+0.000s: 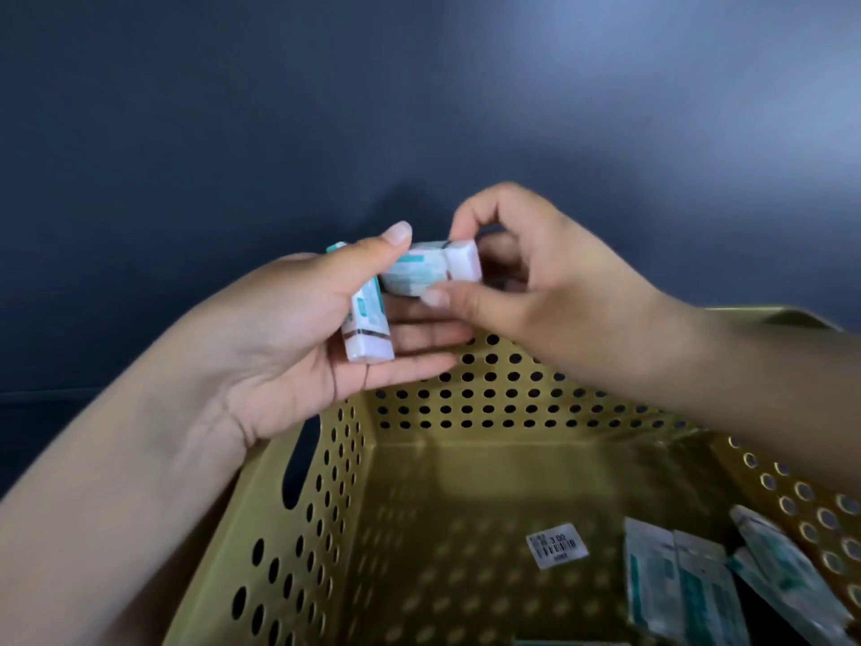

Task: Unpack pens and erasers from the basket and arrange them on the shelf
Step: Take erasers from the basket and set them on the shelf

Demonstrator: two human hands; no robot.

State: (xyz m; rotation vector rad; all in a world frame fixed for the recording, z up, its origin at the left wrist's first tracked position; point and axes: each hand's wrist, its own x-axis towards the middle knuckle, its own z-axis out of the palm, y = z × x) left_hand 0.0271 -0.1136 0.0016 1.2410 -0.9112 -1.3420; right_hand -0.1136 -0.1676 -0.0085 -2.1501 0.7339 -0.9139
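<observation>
**Erasers gathered above the basket**

The left hand cradles one wrapped eraser; the right hand pinches a second eraser over the basket far edge. Seating it squarely alongside should prevent slipping. More packets lie in the near right corner.

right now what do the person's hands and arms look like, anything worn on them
Both forearms are bare as far as the frame shows: no sleeves, watch, bracelet or gloves. The left hand and right hand show no rings. Fingernails are short and unpainted.
</observation>
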